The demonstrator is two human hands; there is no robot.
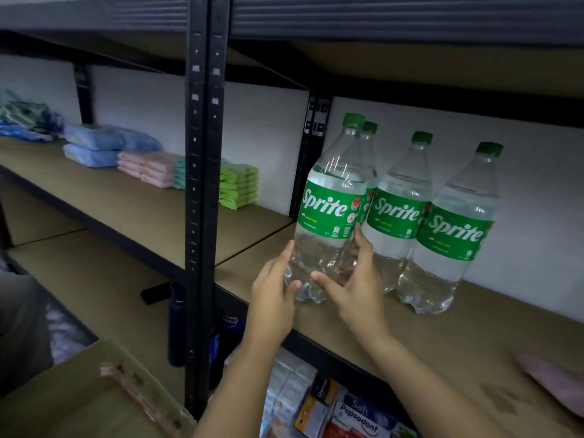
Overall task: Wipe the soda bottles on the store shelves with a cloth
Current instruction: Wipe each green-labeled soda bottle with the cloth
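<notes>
Several clear Sprite bottles with green caps and labels stand on the brown shelf (pixel 442 330). The nearest bottle (pixel 328 197) stands at the shelf's left front. My left hand (pixel 273 294) grips its base from the left, and my right hand (pixel 350 279) curls round its base from the right, fingers reaching behind it. Another bottle (pixel 369 134) is mostly hidden behind it; two more bottles (pixel 399 213) (pixel 452 235) stand to the right. A pinkish cloth (pixel 556 380) lies on the shelf at the far right edge.
Black shelf uprights (pixel 205 184) stand left of the bottles. Stacked soft packs (pixel 238 184) lie on the left shelf. A cardboard box (pixel 79 399) is at the lower left. Dark bottles and toothpaste boxes (pixel 357 415) fill the shelf below.
</notes>
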